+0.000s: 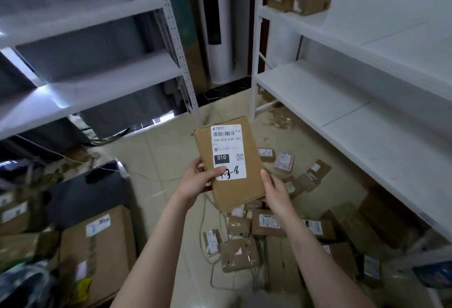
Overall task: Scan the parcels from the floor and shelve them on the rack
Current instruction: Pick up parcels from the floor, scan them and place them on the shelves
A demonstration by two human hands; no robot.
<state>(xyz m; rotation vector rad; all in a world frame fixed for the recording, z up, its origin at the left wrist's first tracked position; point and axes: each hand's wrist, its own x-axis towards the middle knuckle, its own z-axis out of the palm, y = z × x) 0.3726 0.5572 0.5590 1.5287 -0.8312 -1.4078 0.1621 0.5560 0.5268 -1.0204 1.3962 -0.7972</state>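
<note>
Hovering over the floor, the flat brown cardboard parcel is gripped at eight o'clock by the left hand, four o'clock by the right hand; seemingly light and stiff, best held edgewise.

Tall white column in far corner, thin cord across beige floor tiles, black boxy unit at left

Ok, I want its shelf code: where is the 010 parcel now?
Head view, centre: the 010 parcel is held up by the left hand and right hand, above the floor parcels, between the grey rack and the white rack.
</note>
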